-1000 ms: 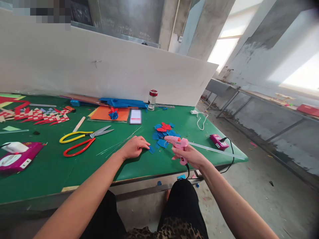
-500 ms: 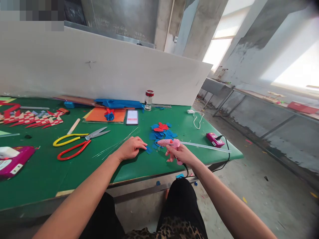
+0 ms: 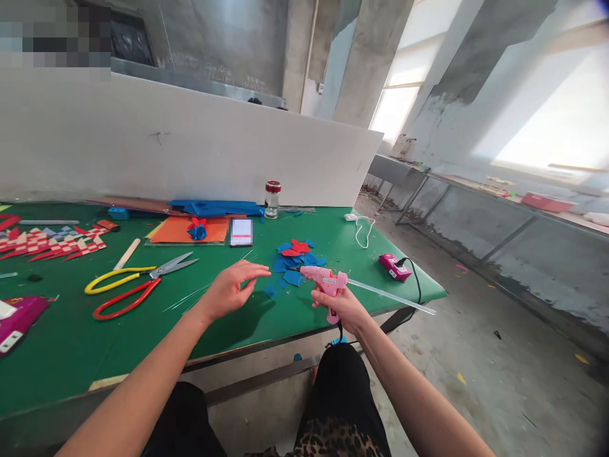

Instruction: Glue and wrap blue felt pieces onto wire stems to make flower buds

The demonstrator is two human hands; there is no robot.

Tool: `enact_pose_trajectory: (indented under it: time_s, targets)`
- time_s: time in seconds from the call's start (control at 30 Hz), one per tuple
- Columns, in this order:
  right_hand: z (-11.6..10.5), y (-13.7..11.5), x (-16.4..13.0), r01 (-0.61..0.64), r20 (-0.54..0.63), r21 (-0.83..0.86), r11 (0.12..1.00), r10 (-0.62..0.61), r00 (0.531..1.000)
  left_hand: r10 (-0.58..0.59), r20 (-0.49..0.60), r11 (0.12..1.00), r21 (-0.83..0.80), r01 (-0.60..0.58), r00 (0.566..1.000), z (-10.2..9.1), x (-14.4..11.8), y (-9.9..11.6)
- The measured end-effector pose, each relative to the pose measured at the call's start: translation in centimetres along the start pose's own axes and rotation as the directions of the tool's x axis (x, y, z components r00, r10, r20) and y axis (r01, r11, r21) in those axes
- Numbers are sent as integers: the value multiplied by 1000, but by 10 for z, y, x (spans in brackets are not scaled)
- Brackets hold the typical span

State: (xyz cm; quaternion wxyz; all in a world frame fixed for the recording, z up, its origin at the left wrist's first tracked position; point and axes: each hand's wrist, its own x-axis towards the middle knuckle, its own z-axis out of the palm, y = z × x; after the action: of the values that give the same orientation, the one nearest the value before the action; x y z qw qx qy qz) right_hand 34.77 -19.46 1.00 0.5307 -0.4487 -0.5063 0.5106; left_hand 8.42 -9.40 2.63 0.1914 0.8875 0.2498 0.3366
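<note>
You're seated at a green felt-topped work table [image 3: 85, 343] w/ a tall white board [image 3: 190, 152] standing along its far edge; behind that, bare grey concrete walls & pillars, bright windows on the right, a long metal bench [image 3: 476, 190] by that wall, and a concrete floor littered w/ scraps.

On the table: yellow-and-red-handled scissors [image 3: 128, 289] left of centre, thin metal wires [image 3: 200, 295] just right of them, an orange sheet [image 3: 188, 230] w/ a small blue-and-red paper flower [image 3: 197, 230] on it, a phone [image 3: 241, 231] beside the sheet, a red-capped glass jar [image 3: 272, 199] near the board, a woven red-and-white strip [image 3: 47, 241] far left, a magenta box [image 3: 19, 314] at the left edge, a small magenta power adapter [image 3: 392, 266] near the right corner, a white cable [image 3: 364, 228] behind it.

Your left hand [image 3: 231, 289] hovers just above the felt, palm down, fingers spread & loose, gripping nothing; a small blue piece [image 3: 271, 291] lies just right of it.

Your right hand [image 3: 340, 304] is wrapped round the grip of the pink hot-glue gun [image 3: 326, 282], nozzle pointing left at the pile of blue and red paper petals [image 3: 297, 257], just short of it. A clear glue stick [image 3: 390, 295] juts out the back to the right, past the table edge. Black cord drops from the handle.
</note>
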Motion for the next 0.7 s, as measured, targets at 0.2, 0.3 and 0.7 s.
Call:
enact_pose_trajectory:
  time_s: [0.2, 0.3, 0.7]
  targets:
    - [-1, 12, -19, 50, 8, 48, 998, -51, 999, -414, 224, 664, -588, 461, 882, 67, -37, 87]
    - [-1, 20, -25, 24, 28, 85, 996, -26, 999, -522, 360, 290, -778, 558, 773, 108, -50, 117]
    - [12, 28, -43, -18, -67, 300, 954, 40, 997, -606, 442, -116, -871, 477, 662, 151, -40, 145]
